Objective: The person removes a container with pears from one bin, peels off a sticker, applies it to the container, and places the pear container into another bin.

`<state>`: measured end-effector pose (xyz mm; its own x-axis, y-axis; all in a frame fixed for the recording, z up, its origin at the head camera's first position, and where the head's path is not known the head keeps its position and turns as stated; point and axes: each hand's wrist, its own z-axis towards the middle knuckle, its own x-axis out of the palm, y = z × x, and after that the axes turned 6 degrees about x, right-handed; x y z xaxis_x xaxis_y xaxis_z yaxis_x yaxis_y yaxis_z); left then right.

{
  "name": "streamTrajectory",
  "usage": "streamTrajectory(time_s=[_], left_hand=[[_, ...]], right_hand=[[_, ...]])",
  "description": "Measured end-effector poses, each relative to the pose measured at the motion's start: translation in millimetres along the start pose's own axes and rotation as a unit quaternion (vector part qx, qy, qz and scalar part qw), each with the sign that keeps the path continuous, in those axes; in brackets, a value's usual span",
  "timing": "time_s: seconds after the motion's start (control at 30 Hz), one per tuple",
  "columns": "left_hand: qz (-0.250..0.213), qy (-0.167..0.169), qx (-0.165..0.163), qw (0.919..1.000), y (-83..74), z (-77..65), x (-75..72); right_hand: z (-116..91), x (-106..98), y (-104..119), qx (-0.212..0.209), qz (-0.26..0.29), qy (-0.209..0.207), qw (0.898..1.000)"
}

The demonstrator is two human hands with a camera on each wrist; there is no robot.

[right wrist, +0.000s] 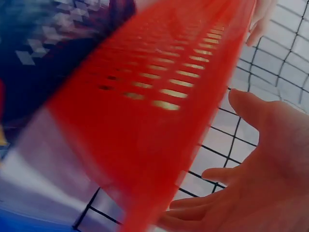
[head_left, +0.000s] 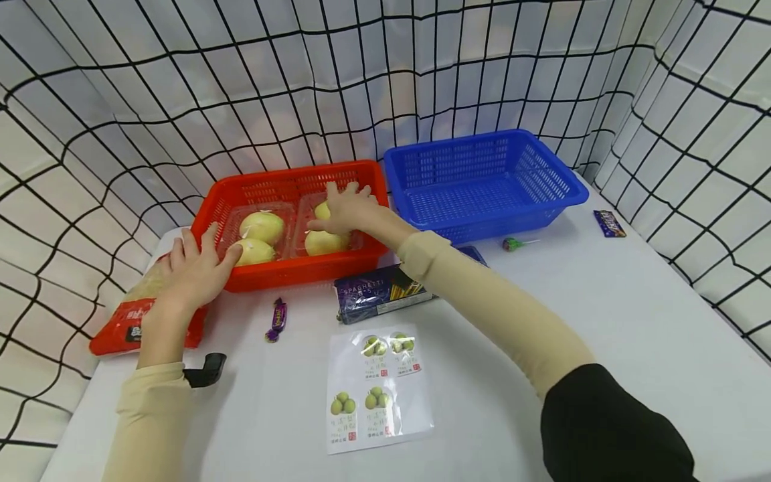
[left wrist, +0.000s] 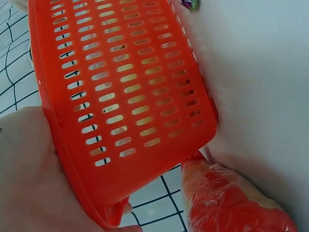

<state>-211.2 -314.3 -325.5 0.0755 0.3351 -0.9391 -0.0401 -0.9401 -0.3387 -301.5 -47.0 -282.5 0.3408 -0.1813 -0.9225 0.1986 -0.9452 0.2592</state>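
My left hand [head_left: 195, 271] rests at the left rim of a red plastic basket [head_left: 295, 273], fingers spread, thumb near the front rim. In the left wrist view the palm lies along the rim. Two clear plastic trays [head_left: 229, 224] stand inside the basket. The left one holds two yellow-green round fruits [head_left: 262, 227]; the right one holds similar fruits [head_left: 325, 243]. Above the right tray hovers my right hand [head_left: 349, 207], fingers spread and partly covering the fruit. The right wrist view shows the right hand [right wrist: 260, 164] holding nothing, beside the blurred basket.
A blue basket [head_left: 482, 227] stands to the right. A spaghetti pack [head_left: 379, 294], purple-wrapped candy [head_left: 277, 320], lollipop [head_left: 512, 244] and small snack packet [head_left: 609, 223] lie about. A sticker sheet [head_left: 409, 415] lies in front. A red bag [head_left: 123, 325] is at left. Black netting surrounds the table.
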Motion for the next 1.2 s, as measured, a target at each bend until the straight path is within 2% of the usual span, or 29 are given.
streamTrajectory(time_s=[0.17,0.37,0.5,0.7,1.0,1.13,1.2], left_hand=[[0.002,0.006,0.000,1.0000,1.5,-2.2,-2.3],[-0.002,0.007,-0.002,1.0000,3.3,-1.7,-2.0],[-0.002,0.008,0.000,1.0000,4.0,-1.6,-2.8],[0.002,0.005,-0.004,1.0000,2.2,-1.6,-3.0],[0.007,0.008,-0.004,0.9999,-0.5,-0.4,-2.4],[0.005,0.005,-0.004,1.0000,0.1,-0.8,-2.1],[0.004,0.003,-0.005,1.0000,0.3,-1.1,-2.3]], right_hand=[[12,-13,32,0.074,-0.005,0.056,0.996],[23,-7,56,0.144,0.030,0.047,0.988],[26,7,65,0.156,0.026,0.027,0.987],[30,19,73,0.163,-0.030,-0.018,0.986],[40,18,74,0.211,-0.037,0.037,0.976],[39,13,72,0.214,-0.042,0.053,0.975],[37,10,69,0.202,-0.048,0.050,0.977]])
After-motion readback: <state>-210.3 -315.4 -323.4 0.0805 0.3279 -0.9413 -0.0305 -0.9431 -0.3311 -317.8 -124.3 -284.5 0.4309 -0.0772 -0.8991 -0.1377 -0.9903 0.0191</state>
